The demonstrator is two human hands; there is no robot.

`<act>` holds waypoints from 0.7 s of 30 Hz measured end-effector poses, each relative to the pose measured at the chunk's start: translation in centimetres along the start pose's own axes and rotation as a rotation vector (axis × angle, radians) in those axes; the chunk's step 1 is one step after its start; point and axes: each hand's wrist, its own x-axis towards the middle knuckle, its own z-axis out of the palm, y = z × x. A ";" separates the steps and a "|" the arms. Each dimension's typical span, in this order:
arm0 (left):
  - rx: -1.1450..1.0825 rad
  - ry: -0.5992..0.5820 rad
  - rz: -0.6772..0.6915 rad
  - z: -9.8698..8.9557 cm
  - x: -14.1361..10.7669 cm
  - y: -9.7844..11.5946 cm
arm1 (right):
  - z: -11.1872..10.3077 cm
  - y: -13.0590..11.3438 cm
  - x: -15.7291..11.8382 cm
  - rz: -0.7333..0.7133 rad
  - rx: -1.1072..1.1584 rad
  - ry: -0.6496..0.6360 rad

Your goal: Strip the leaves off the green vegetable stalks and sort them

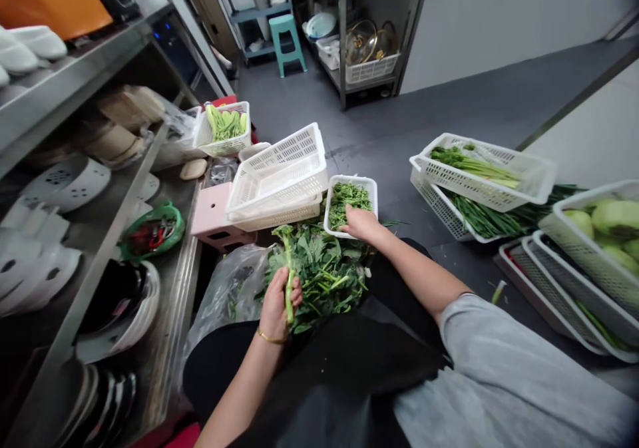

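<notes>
My left hand (277,301) is closed round a thick green vegetable stalk (288,275), held upright with its leafy tip at the top. Beneath and beside it lies a heap of loose leafy greens (324,271), partly on a clear plastic bag (232,281). My right hand (360,224) reaches over the near rim of a small white basket (375,198). Its fingers are drawn together, tips down, at the picked greens (344,198) inside. Whatever those fingertips hold is hidden.
Empty white baskets (279,182) rest by a pink stool (212,212) ahead-left. Steel shelving (170,288) with dishes borders the left. On the right stand baskets of celery-like stalks (479,168), long green leaves (499,218) and round pale-green vegetables (616,222). Farther off is a teal stool (287,42).
</notes>
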 end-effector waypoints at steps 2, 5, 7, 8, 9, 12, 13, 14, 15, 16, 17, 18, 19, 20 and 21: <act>0.134 -0.073 0.031 1.8 0.8 -0.1 | 0.0 1.0 0.0 0.004 0.241 -0.206; 0.291 -0.239 -0.023 5.5 2.2 -0.5 | 0.9 0.7 -2.2 -0.076 0.793 -0.539; 0.405 -0.336 -0.085 8.1 3.1 -1.0 | 1.1 0.8 -4.3 -0.071 1.037 -0.493; 0.474 -0.363 -0.104 9.3 3.4 -1.4 | 0.9 1.3 -5.3 -0.043 1.111 -0.400; 0.554 -0.365 -0.108 10.2 3.4 -1.9 | 0.6 2.2 -6.4 0.013 1.175 -0.294; 0.809 -0.258 -0.062 11.6 3.4 -3.2 | -1.2 8.3 -10.0 0.287 1.320 0.045; 0.878 -0.212 -0.066 11.7 3.8 -3.6 | -2.1 11.3 -11.7 0.398 1.340 0.177; 0.929 -0.195 -0.091 11.6 4.5 -4.0 | -3.1 14.7 -13.9 0.513 1.335 0.325; 0.970 -0.203 -0.120 11.5 5.3 -4.4 | -4.3 18.2 -16.7 0.624 1.304 0.481; 1.042 -0.215 -0.153 11.4 6.2 -4.8 | -5.6 21.6 -19.9 0.731 1.254 0.642; 1.109 -0.235 -0.175 11.2 7.0 -5.3 | -7.0 24.7 -23.6 0.842 1.196 0.805; 1.168 -0.257 -0.189 10.9 7.6 -5.6 | -8.4 27.5 -27.4 0.937 1.135 0.947; 1.221 -0.274 -0.198 10.7 8.1 -5.9 | -9.9 30.0 -31.2 1.054 1.051 1.105; 1.257 -0.281 -0.199 10.4 8.5 -6.1 | -11.4 32.2 -34.7 1.145 0.974 1.237; 1.277 -0.274 -0.195 10.1 9.0 -6.1 | -12.8 34.1 -37.7 1.194 0.929 1.313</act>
